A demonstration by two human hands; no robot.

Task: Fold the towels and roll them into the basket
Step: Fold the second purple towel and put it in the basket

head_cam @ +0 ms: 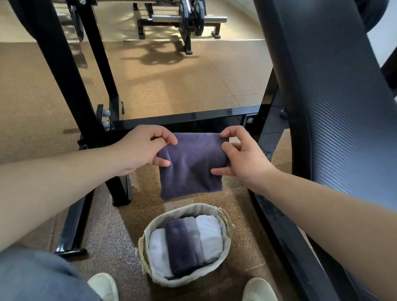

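While the purple towel point(192, 164) hangs folded in midair right above the basket point(226, 250), the left hand point(140, 149) and right hand point(242, 159) each pinch a side of it. Looks like the rolling step's up next, so tight even turns, then tuck it beside the rolled towels point(184, 245) already inside.

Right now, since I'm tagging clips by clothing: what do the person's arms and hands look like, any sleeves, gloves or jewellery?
No sleeve shows on either arm; both are uncovered as far as the frame reaches. The left hand and right hand wear no gloves, and no watch, bracelet or ring shows.
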